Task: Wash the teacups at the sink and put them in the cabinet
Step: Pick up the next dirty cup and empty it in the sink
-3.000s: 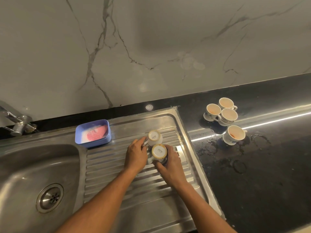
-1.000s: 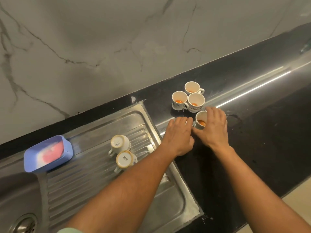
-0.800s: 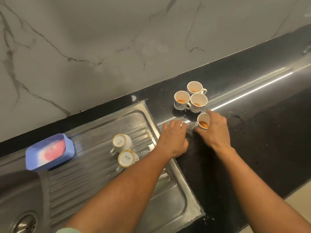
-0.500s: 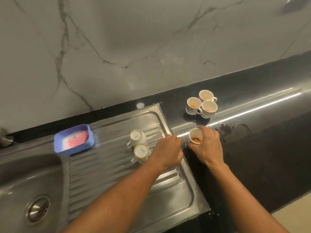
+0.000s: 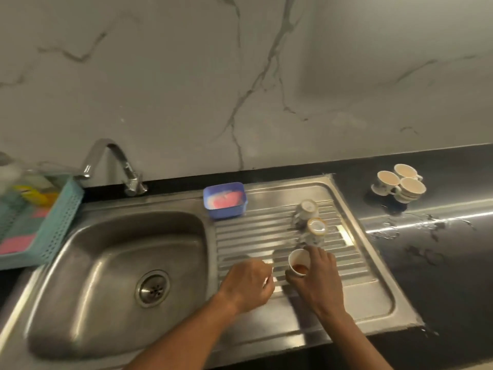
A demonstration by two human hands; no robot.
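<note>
The right hand [image 5: 317, 279] has carried a dirty teacup [image 5: 298, 265] from counter to drainboard [image 5: 253, 236].

Dim, greyish light is filling the frame, and a soft shadow is lying on the marble wall [image 5: 373, 62] at upper right. A bright streak of glare is running across the wet counter [image 5: 453, 284] at right. Motion blur is smearing the right hand [image 5: 320, 281], its teacup [image 5: 298, 264] and the basket [image 5: 53, 222] at far left.

The right hand [image 5: 318, 280] grips a small white ceramic teacup [image 5: 298, 264]. The left hand [image 5: 246, 283] is just beside it, fingers loosely curled.
</note>
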